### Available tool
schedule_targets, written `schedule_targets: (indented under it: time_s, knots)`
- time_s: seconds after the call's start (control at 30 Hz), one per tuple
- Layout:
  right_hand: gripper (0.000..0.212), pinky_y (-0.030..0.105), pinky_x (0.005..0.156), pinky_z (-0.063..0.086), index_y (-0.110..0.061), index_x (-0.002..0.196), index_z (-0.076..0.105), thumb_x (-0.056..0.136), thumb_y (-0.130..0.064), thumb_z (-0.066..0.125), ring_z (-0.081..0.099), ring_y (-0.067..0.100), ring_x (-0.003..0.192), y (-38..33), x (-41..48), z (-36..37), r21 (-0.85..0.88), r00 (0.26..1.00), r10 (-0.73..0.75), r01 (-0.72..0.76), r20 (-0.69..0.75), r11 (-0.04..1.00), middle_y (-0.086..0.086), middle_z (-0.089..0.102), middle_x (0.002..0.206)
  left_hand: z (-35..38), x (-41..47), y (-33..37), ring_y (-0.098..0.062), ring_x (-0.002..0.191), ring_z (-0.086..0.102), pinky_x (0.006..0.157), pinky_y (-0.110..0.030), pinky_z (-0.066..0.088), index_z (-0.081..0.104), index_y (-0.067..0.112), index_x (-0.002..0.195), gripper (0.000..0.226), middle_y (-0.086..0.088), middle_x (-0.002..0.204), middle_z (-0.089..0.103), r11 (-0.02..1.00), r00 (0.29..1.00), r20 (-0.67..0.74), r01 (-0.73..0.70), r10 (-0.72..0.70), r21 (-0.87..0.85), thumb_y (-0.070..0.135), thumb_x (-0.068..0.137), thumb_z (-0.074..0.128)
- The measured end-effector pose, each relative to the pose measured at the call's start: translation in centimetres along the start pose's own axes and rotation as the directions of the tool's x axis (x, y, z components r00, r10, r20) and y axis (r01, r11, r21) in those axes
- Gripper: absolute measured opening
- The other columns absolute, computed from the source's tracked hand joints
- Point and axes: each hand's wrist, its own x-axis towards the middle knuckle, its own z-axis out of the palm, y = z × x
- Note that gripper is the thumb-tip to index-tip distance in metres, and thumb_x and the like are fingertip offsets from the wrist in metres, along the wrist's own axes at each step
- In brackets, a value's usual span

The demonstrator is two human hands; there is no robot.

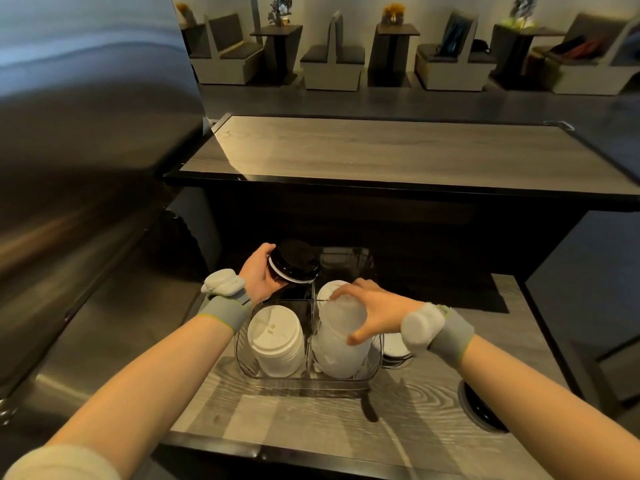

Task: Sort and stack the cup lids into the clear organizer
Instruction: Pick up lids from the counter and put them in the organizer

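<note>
wooden counter (311, 427) holds organizer (298, 383); clear lid stack (337, 355) upright, black stack (294, 263) tilted.

Grey counter (311, 417), bold wavy wood grain, black front edge; black lids (294, 263) glossy, thin white line along lowest rim; white lids (275, 344) plain white; frosted lids (341, 336) translucent, milky; organizer (304, 382) clear, colourless; shelf (381, 147) paler grey, fine straight grain, black border; wristbands (225, 311) grey, yellow-green trim, white pads; steel panel (86, 133) silver, brushed streaks; hole (481, 407) silver rim, black inside; booths (332, 64) beige bases, dark grey cushions.
</note>
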Motion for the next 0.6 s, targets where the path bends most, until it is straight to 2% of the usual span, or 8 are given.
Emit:
schedule_targets:
  time_s: [0.1, 0.2, 0.23, 0.3, 0.37, 0.43, 0.5, 0.6]
  knots:
    - [0.076, 0.038, 0.105, 0.033, -0.031, 0.134, 0.036, 0.071, -0.038, 0.077, 0.034, 0.022, 0.123, 0.6, 0.0, 1.6, -0.219, 0.999, -0.030, 0.035, 0.025, 0.975, 0.002, 0.035, 0.135, -0.2, -0.1, -0.2, -0.029, 0.132, 0.045, 0.096, -0.037, 0.041, 0.042, 0.006, 0.139, 0.045, -0.013, 0.142, 0.048, 1.000, 1.000, 0.006, 0.002, -0.002, -0.001, 0.026, 0.100, 0.035]
    - [0.069, 0.036, 0.106, 0.033, -0.028, 0.133, 0.041, 0.074, -0.047, 0.072, 0.034, 0.021, 0.124, 0.6, 0.0, 2.2, -0.283, 0.999, -0.052, 0.048, -0.008, 0.958, 0.001, 0.035, 0.136, -0.7, 0.0, -0.3, -0.029, 0.131, 0.046, 0.092, -0.037, 0.043, 0.042, 0.009, 0.141, 0.046, -0.012, 0.142, 0.049, 1.000, 1.000, 0.001, 0.011, -0.011, -0.009, 0.027, 0.099, 0.039]
    - [0.063, 0.034, 0.105, 0.035, -0.026, 0.129, 0.047, 0.076, -0.051, 0.068, 0.035, 0.019, 0.122, 0.3, 0.0, 2.0, -0.261, 0.995, -0.065, 0.044, -0.072, 0.964, 0.001, 0.037, 0.133, -0.9, 0.0, -0.3, -0.029, 0.131, 0.046, 0.092, -0.037, 0.043, 0.043, 0.009, 0.141, 0.046, -0.012, 0.141, 0.050, 1.000, 1.000, 0.002, 0.018, -0.018, -0.015, 0.028, 0.099, 0.040]
    - [0.052, 0.033, 0.102, 0.040, -0.021, 0.122, 0.055, 0.080, -0.051, 0.063, 0.040, 0.017, 0.119, -0.8, 0.5, 1.1, -0.173, 0.953, -0.090, 0.040, -0.291, 0.984, 0.002, 0.042, 0.127, -1.1, -0.1, -0.2, -0.027, 0.129, 0.049, 0.092, -0.037, 0.044, 0.044, 0.009, 0.140, 0.046, -0.011, 0.141, 0.051, 0.999, 0.999, 0.018, 0.040, -0.040, -0.017, 0.028, 0.099, 0.041]
    - [0.052, 0.034, 0.105, 0.041, -0.020, 0.126, 0.052, 0.082, -0.045, 0.063, 0.042, 0.017, 0.125, -2.4, 1.7, 0.0, 0.036, 0.900, -0.051, 0.074, -0.433, 0.997, 0.002, 0.043, 0.131, -1.4, -0.2, 0.0, -0.027, 0.122, 0.052, 0.092, -0.037, 0.044, 0.045, 0.008, 0.139, 0.046, -0.012, 0.138, 0.053, 0.999, 0.998, 0.041, 0.047, -0.047, 0.004, 0.029, 0.098, 0.042]
    - [0.066, 0.034, 0.110, 0.037, -0.021, 0.137, 0.040, 0.081, -0.043, 0.066, 0.040, 0.017, 0.130, -4.0, 3.0, -0.6, 0.247, 0.910, -0.006, 0.118, -0.414, 0.962, 0.002, 0.039, 0.139, -1.2, -0.4, 0.0, -0.028, 0.112, 0.057, 0.087, -0.038, 0.048, 0.049, 0.005, 0.134, 0.044, -0.014, 0.125, 0.060, 0.998, 0.995, 0.084, 0.049, -0.052, 0.037, 0.031, 0.099, 0.041]
    - [0.076, 0.034, 0.112, 0.035, -0.021, 0.142, 0.032, 0.079, -0.042, 0.069, 0.038, 0.019, 0.133, -5.2, 4.4, -0.7, 0.317, 0.934, 0.018, 0.103, -0.358, 0.943, 0.005, 0.038, 0.142, -1.2, -0.4, 0.2, -0.026, 0.098, 0.062, 0.078, -0.038, 0.051, 0.053, 0.007, 0.126, 0.039, -0.014, 0.109, 0.064, 0.996, 0.992, 0.115, 0.039, -0.048, 0.079, 0.032, 0.098, 0.042]
    - [0.074, 0.028, 0.107, 0.038, -0.016, 0.141, 0.035, 0.079, -0.036, 0.070, 0.043, 0.021, 0.130, -6.0, 5.9, -0.6, 0.365, 0.927, 0.067, 0.079, -0.370, 0.928, 0.007, 0.041, 0.140, -1.7, -0.2, 0.8, -0.025, 0.098, 0.062, 0.087, -0.039, 0.050, 0.058, 0.006, 0.118, 0.039, -0.014, 0.109, 0.064, 0.991, 0.991, 0.131, 0.022, -0.039, 0.129, 0.036, 0.097, 0.045]
